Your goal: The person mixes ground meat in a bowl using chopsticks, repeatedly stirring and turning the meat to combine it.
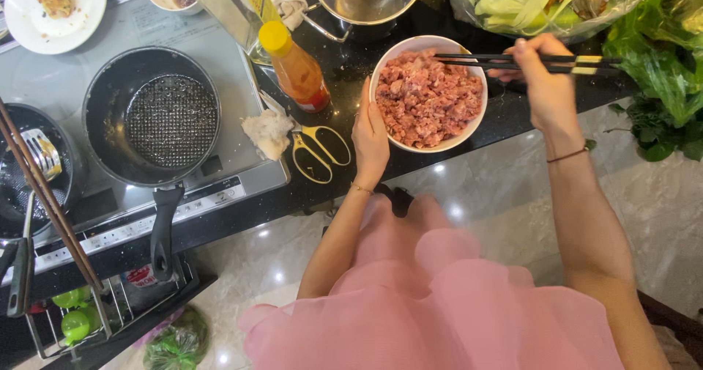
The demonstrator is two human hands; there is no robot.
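Black counter w/ white bowl [469, 124] of minced meat [427, 95]: left hand [370, 132] steadies bowl, right hand [543, 80] grips black chopsticks [476, 61].

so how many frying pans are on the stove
2. A round black frying pan with a textured base sits mid-stove, its handle toward the person. A second dark pan holding a metal spatula is cut off by the left edge. More may lie out of view.

Bright overhead light, sharp picture, glare spots on the glossy floor [469, 194].
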